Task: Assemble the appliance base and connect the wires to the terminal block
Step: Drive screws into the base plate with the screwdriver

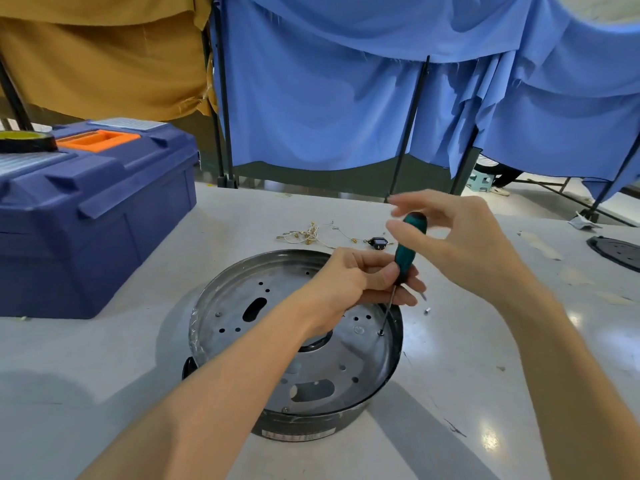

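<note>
A round metal appliance base (242,327) with a perforated inner plate lies on the white table. A green-handled screwdriver (407,251) stands tilted, its tip on a screw (381,332) near the plate's right rim. My left hand (360,278) pinches the lower handle and shaft. My right hand (450,233) hovers at the top of the handle, fingers spread and blurred, thumb touching it. A bundle of thin wires (308,235) and a small black terminal block (378,242) lie behind the base.
A blue toolbox (93,216) with an orange handle and a tape roll (26,141) stands at the left. A loose screw (427,310) lies right of the base. A black disc (618,252) sits at the right edge. Blue curtains hang behind the table.
</note>
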`<state>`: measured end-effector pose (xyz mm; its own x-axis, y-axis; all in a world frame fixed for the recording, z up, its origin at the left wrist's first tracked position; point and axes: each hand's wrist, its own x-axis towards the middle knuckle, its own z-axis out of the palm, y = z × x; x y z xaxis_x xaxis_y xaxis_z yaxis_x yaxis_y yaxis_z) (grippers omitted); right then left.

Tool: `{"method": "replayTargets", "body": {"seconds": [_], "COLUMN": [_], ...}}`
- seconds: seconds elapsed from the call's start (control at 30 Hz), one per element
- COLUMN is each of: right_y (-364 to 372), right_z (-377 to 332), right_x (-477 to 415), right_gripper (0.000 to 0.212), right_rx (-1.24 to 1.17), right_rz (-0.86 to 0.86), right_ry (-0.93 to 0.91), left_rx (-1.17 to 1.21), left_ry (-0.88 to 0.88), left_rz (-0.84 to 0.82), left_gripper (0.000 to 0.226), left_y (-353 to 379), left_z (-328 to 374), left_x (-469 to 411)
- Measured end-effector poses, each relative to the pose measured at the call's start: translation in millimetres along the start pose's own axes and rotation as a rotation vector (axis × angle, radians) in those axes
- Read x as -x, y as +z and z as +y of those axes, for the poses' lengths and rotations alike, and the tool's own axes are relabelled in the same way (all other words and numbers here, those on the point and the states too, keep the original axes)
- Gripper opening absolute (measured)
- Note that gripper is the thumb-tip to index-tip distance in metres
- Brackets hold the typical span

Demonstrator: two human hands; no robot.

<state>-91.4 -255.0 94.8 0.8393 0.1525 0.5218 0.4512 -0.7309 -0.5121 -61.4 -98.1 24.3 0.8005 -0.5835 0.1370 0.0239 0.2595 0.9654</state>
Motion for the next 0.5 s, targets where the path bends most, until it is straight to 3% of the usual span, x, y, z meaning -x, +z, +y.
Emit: {"method": "replayTargets", "body": {"seconds": [0.13,0.23,0.33,0.5], "right_y": [-0.2,4.7,9.4,15.5], "right_z": [14.4,26.0,33.2,30.4], "right_x": [-6.7,-9.8,-10.1,-2.8], "right_gripper": [0.032,0.035,0.031,0.021], "right_rx": [-0.695,-0.968,-1.117,-1.166], "right_rz": [-0.332,-0.491,-0.462,-0.378], "right_ry": [-0.088,-0.095,-0.039,-0.091], "left_rx": [0.043,0.089,0.083,0.031], "left_ry": [-0.010,-0.028,-0.039,-0.007], "left_rz": [-0.022,-0.047,-0.042,0.000], "left_gripper": [0.021,0.022,0.027,0.031], "left_y": [-4.5,-8.7,-10.2,-8.9], "left_z": [0.3,1.7,2.6,3.8], "left_x": [2.2,4.8,6.5,7.5]}}
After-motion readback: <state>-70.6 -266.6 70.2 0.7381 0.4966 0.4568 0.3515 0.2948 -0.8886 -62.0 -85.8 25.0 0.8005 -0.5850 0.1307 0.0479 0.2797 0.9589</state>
